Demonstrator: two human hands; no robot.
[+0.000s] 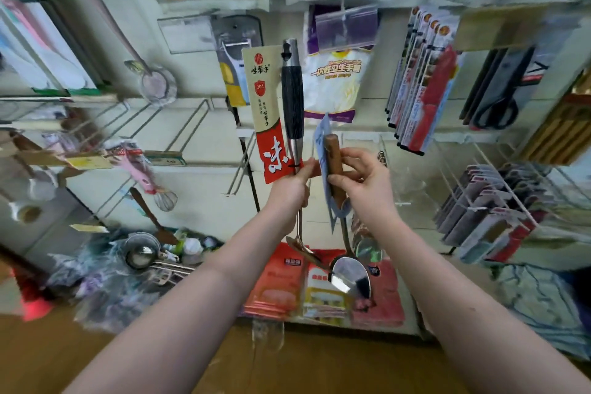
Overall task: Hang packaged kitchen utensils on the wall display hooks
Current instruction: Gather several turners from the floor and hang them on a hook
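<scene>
My left hand (292, 185) grips the steel shaft of a utensil with a dark handle (292, 99), held upright with its cream and red card label (267, 112) beside it. My right hand (359, 181) pinches a wooden-handled ladle (334, 157) with a blue card tag; its shiny bowl (351, 277) hangs below my wrist. Both are raised in front of the slatted wall, close to a bare wire hook (238, 166) just to the left.
Peelers (236, 51), a glove pack (335, 80), red knives (425, 83) and scissors (499, 89) hang on the wall. More bare wire hooks (188, 128) stick out at left. Strainers, a whisk (164, 198) and red packs (323, 285) lie lower down.
</scene>
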